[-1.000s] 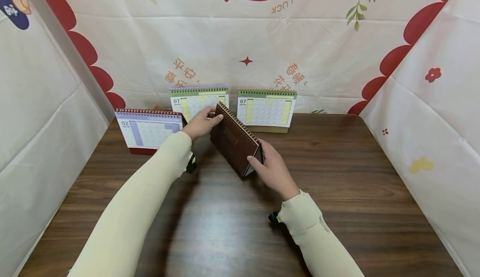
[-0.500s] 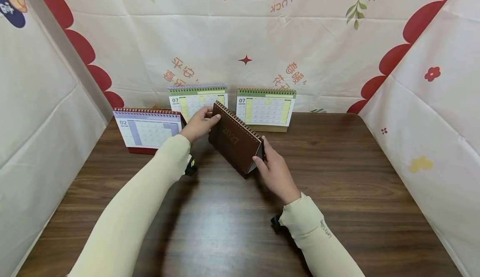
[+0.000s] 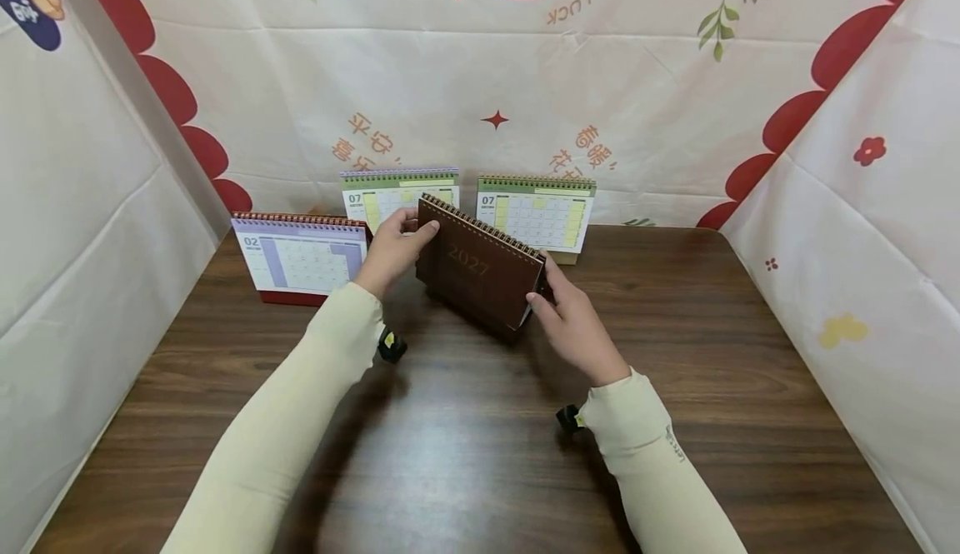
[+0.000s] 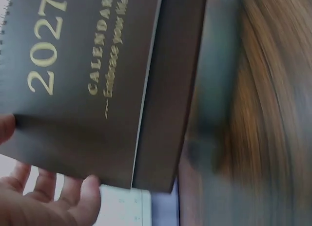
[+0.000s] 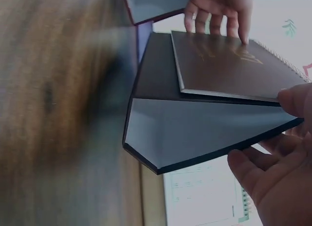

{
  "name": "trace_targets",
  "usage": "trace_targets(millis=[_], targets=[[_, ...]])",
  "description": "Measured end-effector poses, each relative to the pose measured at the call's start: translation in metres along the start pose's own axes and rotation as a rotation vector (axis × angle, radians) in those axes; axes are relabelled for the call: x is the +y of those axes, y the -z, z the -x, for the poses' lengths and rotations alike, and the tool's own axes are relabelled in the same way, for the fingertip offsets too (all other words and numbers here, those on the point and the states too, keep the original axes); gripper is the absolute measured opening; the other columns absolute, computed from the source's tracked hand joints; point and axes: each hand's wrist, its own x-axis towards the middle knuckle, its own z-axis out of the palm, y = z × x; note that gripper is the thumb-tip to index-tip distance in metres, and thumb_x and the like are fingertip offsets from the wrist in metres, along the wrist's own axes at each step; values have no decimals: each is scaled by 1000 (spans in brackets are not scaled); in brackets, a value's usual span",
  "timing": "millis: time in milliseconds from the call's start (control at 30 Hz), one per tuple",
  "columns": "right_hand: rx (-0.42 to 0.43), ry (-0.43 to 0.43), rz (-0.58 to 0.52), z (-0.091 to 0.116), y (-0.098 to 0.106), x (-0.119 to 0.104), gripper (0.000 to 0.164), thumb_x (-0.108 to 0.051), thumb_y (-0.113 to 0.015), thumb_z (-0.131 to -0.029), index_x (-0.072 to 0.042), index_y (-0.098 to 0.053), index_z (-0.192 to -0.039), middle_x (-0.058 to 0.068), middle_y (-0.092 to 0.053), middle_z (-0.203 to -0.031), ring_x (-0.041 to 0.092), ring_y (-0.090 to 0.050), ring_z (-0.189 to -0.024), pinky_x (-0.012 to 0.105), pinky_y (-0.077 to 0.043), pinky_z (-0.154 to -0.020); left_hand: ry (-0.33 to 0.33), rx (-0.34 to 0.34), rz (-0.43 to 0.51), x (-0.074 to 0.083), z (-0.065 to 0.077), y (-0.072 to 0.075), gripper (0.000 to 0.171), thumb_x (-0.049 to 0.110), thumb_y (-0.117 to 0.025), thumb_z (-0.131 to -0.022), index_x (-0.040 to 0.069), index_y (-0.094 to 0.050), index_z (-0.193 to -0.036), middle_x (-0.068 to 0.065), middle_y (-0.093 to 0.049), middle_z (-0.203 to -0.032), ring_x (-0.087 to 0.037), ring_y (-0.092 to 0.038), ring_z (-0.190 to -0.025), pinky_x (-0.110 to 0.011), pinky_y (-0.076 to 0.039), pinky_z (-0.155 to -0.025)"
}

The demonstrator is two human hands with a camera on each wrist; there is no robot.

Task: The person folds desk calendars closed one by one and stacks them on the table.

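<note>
A: Begin with the brown calendar (image 3: 480, 269). Found where?

B: Found just above mid-frame, between the left hand (image 3: 393, 252) and the right hand (image 3: 576, 322). Set slantwise, spiral edge uppermost, sloping down toward the right of the frame.

A: Gripped how?

B: Pinched at both ends. On the left, with thumb on the cover and fingers round the end; on the right, with thumb at the cover's edge and fingers against the rear panel.

A: Held by the ends why?

B: Probably for even control of the angle, and to keep the folded stand from splaying or collapsing. Also leaves the binding and gilt 2027 mostly unobstructed.

A: Resting on the surface (image 3: 450, 454), or lifted?

B: Not possible to confirm. Shadowed along the lower edge; blurred nearby in both wrist views.

A: Noted around it?

B: Recorded at left of frame: a red-based calendar (image 3: 303, 261) showing 02, near the left hand. Recorded behind: a left green-topped calendar (image 3: 375, 202) and a right green-topped calendar (image 3: 534, 214), both showing 07, both partly covered.

A: Placed so why?

B: Presumably folded into tents for stability and turned frontward for legibility.
</note>
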Motion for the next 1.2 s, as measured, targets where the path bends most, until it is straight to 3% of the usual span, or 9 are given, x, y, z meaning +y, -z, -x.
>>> trace_targets(millis=[167, 333, 567, 667, 867, 1067, 1200], targets=[[-32, -19, -65, -4, 6, -4, 64, -23, -41, -108, -23, -1, -159, 11, -31, -158, 25, -36, -140, 48, -39, -107, -41, 116, 106, 3, 15, -5, 41, 33, -69, -95, 9, -59, -127, -8, -55, -114, -22, -56, -101, -38, -48, -86], [-6, -43, -139, -5, 7, -10, 62, -13, -38, -108, -23, -4, -160, 9, -30, -158, 23, -35, -141, 47, -37, -108, -101, 199, 176, 5, 33, -10, 38, 30, -71, -94, 10, -59, -124, -8, -57, -108, -22, -58, -95, -37, -51, -79], [37, -70, -206, -1, 13, -35, 61, -2, -33, -106, -10, -5, -159, 11, -17, -162, 27, -22, -146, 51, -26, -113, -96, 222, 251, 2, 54, -17, 35, 24, -71, -94, 7, -60, -122, -7, -57, -104, -20, -55, -92, -37, -50, -78], [60, -69, -261, -2, 13, -28, 60, -3, -34, -106, -14, -9, -159, 4, -16, -163, 20, -18, -147, 47, -24, -115, -76, 208, 299, -1, 60, -17, 29, 21, -70, -95, 5, -61, -117, -6, -57, -101, -19, -54, -92, -37, -48, -79], [170, -74, -352, -5, 5, -8, 50, -6, -39, -106, -18, -36, -154, 7, -47, -147, 19, -41, -136, 43, -37, -107, -41, 209, 398, -5, 69, -18, 21, 19, -69, -96, 4, -61, -108, -3, -56, -99, -17, -51, -91, -32, -43, -80], [271, -139, -442, -5, -7, -7, 46, -8, -42, -105, -13, -42, -151, 7, -51, -143, 16, -46, -131, 34, -40, -104, -24, 231, 437, -6, 75, -20, 19, 16, -70, -94, 4, -62, -107, -3, -55, -97, -16, -50, -91, -30, -42, -79], [370, -156, -490, -7, -11, -9, 39, -4, -42, -104, -4, -45, -142, 12, -55, -135, 15, -50, -122, 28, -40, -99, -27, 237, 455, -4, 75, -22, 20, 17, -72, -93, 4, -63, -106, -2, -56, -97, -16, -52, -91, -29, -43, -80]])
